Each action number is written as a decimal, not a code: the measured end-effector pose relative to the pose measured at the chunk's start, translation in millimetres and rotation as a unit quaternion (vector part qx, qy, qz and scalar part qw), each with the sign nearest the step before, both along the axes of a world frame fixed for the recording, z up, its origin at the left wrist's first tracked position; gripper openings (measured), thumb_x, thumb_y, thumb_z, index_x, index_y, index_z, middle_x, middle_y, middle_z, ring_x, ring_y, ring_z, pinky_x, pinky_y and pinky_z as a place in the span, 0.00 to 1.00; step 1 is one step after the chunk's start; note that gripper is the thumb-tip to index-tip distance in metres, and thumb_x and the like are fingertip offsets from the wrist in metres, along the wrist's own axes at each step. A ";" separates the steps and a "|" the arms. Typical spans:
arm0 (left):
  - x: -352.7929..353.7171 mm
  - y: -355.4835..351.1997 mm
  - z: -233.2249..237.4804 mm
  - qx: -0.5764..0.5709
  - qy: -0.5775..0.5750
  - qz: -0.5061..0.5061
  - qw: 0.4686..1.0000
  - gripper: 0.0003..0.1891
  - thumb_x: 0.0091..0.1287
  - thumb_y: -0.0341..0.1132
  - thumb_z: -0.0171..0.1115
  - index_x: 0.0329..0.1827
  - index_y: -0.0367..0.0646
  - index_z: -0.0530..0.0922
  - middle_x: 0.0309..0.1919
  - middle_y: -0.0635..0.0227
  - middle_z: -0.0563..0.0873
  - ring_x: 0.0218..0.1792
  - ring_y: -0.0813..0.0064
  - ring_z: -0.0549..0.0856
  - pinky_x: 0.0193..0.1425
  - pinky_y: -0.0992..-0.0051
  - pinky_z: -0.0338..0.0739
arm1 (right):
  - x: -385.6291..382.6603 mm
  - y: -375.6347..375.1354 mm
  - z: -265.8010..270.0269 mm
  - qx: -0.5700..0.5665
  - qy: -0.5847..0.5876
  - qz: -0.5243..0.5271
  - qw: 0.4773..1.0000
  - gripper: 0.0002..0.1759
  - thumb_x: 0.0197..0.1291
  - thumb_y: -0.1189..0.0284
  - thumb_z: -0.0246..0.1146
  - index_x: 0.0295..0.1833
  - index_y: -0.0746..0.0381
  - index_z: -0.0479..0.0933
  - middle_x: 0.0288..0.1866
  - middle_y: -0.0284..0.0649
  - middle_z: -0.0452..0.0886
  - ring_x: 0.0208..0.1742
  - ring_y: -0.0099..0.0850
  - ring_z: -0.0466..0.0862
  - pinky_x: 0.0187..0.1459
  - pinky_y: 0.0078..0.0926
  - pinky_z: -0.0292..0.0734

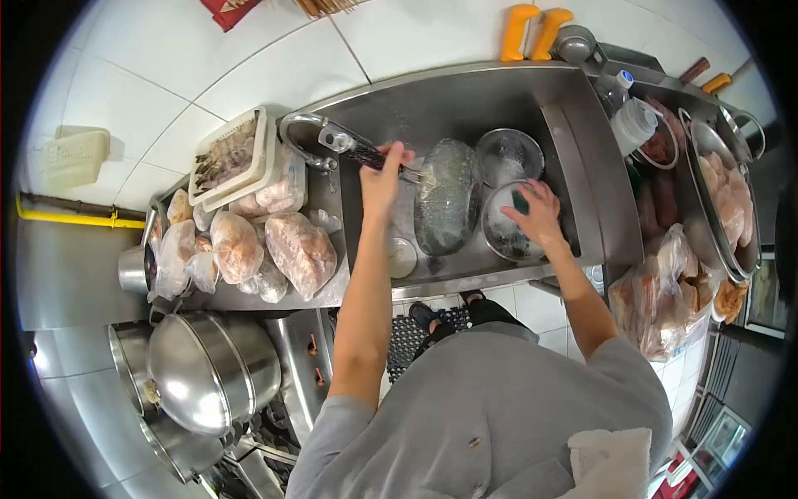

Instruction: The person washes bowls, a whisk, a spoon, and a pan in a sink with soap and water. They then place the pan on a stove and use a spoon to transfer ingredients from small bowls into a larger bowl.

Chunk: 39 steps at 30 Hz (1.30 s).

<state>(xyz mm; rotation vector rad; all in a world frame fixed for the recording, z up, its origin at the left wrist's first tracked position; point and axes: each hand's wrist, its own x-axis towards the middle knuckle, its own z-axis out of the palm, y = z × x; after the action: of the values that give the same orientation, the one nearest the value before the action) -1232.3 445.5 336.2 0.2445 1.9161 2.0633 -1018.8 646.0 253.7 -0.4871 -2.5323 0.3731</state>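
Note:
My left hand (384, 176) is wrapped round the black handle of the sink's spray tap (363, 153), whose tip points toward a large rounded, shiny grey, wet-looking thing (449, 200) in the sink. I cannot make out whether that is metal or wrapped in plastic. My right hand (544, 218) grips a dark green scouring pad (521, 200), partly hidden by the fingers, over a metal bowl (497, 241) with white suds inside. Behind it sits a second metal bowl (509, 154) with some foam. A small round white dish (402, 257) lies near the sink's front left.
Bagged meat (301, 254) and a white basket (237, 158) of dark food crowd the left counter. Large steel pots (204, 370) stand below. At right are a meat tray (731, 200), a plastic jug (635, 125) and more bags (665, 291). Orange handles (517, 33) rest behind the sink.

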 end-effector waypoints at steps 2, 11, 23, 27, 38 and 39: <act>-20.7 -5.8 -42.1 0.064 -0.091 -0.013 0.994 0.09 0.67 0.35 0.62 0.44 0.40 0.76 0.37 0.64 0.84 0.41 0.72 0.83 0.46 0.72 0.75 | -9.9 7.9 -0.9 -0.093 -0.020 0.005 0.995 0.20 0.57 0.61 0.66 0.51 0.60 0.79 0.45 0.41 0.82 0.45 0.37 0.82 0.48 0.34 0.75; -55.4 -13.9 -29.3 0.090 -0.113 0.031 0.989 0.13 0.65 0.30 0.61 0.52 0.46 0.73 0.47 0.68 0.82 0.45 0.72 0.81 0.47 0.69 0.74 | -212.0 -90.2 92.5 -0.606 -0.020 0.238 0.759 0.12 0.60 0.71 0.59 0.37 0.71 0.80 0.28 0.43 0.83 0.25 0.27 0.83 0.29 0.23 0.78; -34.6 -40.3 -32.9 -0.017 -0.124 -0.126 0.984 0.14 0.56 0.35 0.70 0.44 0.45 0.79 0.39 0.72 0.84 0.42 0.79 0.82 0.41 0.75 0.72 | -273.0 -99.1 127.3 -0.730 -0.197 0.301 0.581 0.14 0.59 0.72 0.64 0.42 0.75 0.77 0.35 0.47 0.82 0.32 0.32 0.83 0.38 0.26 0.82; -45.4 -19.5 -48.7 0.001 -0.135 -0.113 0.984 0.19 0.56 0.31 0.70 0.50 0.43 0.77 0.43 0.71 0.83 0.45 0.76 0.82 0.42 0.74 0.73 | -276.8 -93.2 125.5 -0.697 -0.123 0.294 0.643 0.10 0.59 0.71 0.62 0.38 0.68 0.80 0.32 0.38 0.81 0.31 0.25 0.80 0.34 0.22 0.77; -57.4 -14.1 -57.6 -0.052 -0.078 0.059 0.994 0.20 0.52 0.38 0.73 0.42 0.37 0.75 0.28 0.71 0.81 0.24 0.80 0.77 0.24 0.77 0.67 | -293.4 -119.4 106.8 -0.416 -0.153 0.209 0.872 0.18 0.57 0.62 0.58 0.42 0.65 0.82 0.44 0.61 0.80 0.51 0.54 0.80 0.51 0.42 0.75; -69.2 -16.3 -81.2 -0.061 -0.076 0.065 0.993 0.20 0.52 0.38 0.73 0.41 0.35 0.75 0.26 0.70 0.80 0.22 0.80 0.76 0.22 0.77 0.66 | -293.5 -126.7 112.8 -0.400 -0.125 0.188 0.888 0.18 0.57 0.62 0.57 0.41 0.66 0.82 0.44 0.61 0.80 0.51 0.55 0.79 0.52 0.43 0.74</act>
<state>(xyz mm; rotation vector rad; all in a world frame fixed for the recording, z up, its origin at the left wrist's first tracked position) -1301.6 429.2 255.0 -0.0663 2.0002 1.9717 -1312.3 519.3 366.5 -0.3305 -2.6191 1.6271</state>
